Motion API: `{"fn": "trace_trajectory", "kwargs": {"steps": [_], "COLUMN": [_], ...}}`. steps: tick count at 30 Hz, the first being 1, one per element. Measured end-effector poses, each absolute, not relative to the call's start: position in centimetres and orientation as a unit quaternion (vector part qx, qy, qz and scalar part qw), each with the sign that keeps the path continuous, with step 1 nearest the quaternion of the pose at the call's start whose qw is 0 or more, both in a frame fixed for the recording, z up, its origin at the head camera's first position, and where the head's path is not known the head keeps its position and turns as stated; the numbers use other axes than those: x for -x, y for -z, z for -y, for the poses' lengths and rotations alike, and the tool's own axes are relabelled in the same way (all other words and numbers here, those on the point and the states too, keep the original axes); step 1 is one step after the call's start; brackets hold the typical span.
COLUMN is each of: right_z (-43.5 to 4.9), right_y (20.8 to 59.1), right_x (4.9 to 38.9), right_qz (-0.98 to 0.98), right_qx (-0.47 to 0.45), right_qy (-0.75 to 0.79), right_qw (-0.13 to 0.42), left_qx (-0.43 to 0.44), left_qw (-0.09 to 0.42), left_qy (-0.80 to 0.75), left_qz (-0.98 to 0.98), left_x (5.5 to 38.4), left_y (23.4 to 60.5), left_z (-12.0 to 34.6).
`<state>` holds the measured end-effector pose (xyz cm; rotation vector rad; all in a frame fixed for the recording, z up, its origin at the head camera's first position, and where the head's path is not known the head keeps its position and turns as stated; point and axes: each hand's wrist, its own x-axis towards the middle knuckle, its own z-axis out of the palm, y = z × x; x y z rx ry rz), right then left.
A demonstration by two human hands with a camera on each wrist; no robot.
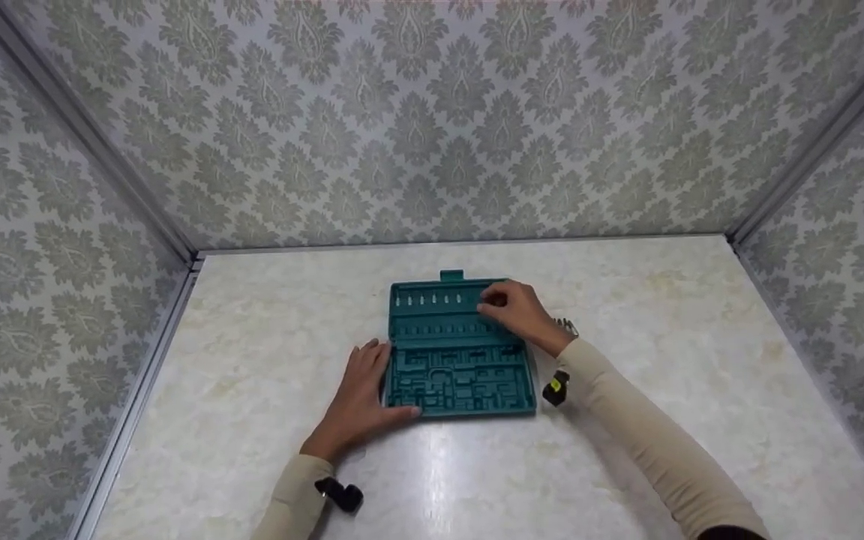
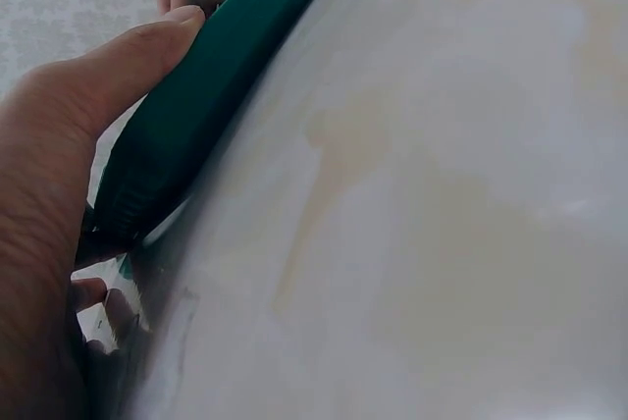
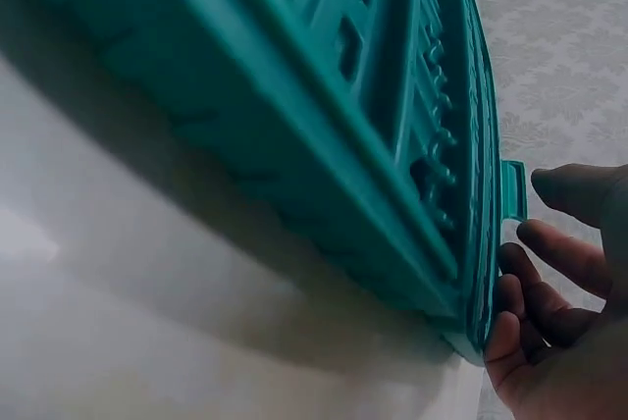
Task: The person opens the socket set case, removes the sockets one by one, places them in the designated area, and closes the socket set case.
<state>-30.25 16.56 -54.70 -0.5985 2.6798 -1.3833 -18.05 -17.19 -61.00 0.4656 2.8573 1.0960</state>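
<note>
A green plastic tool case (image 1: 462,412) lies unfolded on the table, its lower half full of moulded recesses. Several small silvery bits (image 1: 434,298) stand in a row in the lid half. My left hand (image 1: 361,394) holds the case's near left corner, thumb on the front edge and fingers along the left side. In the left wrist view the thumb (image 2: 157,52) presses on the green rim. Over the lid's right end is my right hand (image 1: 518,307), fingers bent, with a gap between thumb and index finger. Nothing shows between those fingertips (image 3: 545,234) in the right wrist view.
More metal pieces (image 1: 568,327) lie right of the case, partly hidden by the right wrist. The case's latch tab (image 1: 451,275) sticks out at the far edge. Patterned wall panels (image 1: 417,135) bound the marbled white table (image 1: 267,315) behind and on both sides.
</note>
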Motion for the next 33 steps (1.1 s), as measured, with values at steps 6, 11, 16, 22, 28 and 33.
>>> {"fn": "trace_trajectory", "kwargs": {"steps": [6,11,16,22,28,33], "right_z": [-14.7,-13.5,-12.8,-12.3,-12.2,-12.0], "right_y": [55.0,55.3,55.1,55.1,55.4,55.6], "right_x": [31.0,31.6,32.1,32.5,32.6,32.4], "right_qz": [-0.868,-0.869,-0.871,-0.876,-0.884,-0.883], "right_qx": [0.221,0.233,0.233,0.209,0.167,0.144], "right_qy": [0.444,0.436,0.431,0.431,0.432,0.441], "right_qw": [0.031,0.033,0.036,0.050,0.061,0.066], "left_qx": [-0.151,-0.154,-0.152,-0.142,-0.144,-0.144], "left_qw": [0.016,0.014,0.014,0.026,0.029,0.033], "left_qy": [-0.357,-0.356,-0.358,-0.359,-0.360,-0.355], "left_qz": [-0.922,-0.922,-0.921,-0.922,-0.921,-0.923], "left_x": [17.7,17.3,17.3,17.4,17.7,17.7], "left_y": [61.2,61.3,61.3,61.2,61.2,61.0], "left_z": [17.5,17.6,17.6,17.4,17.3,17.2]}}
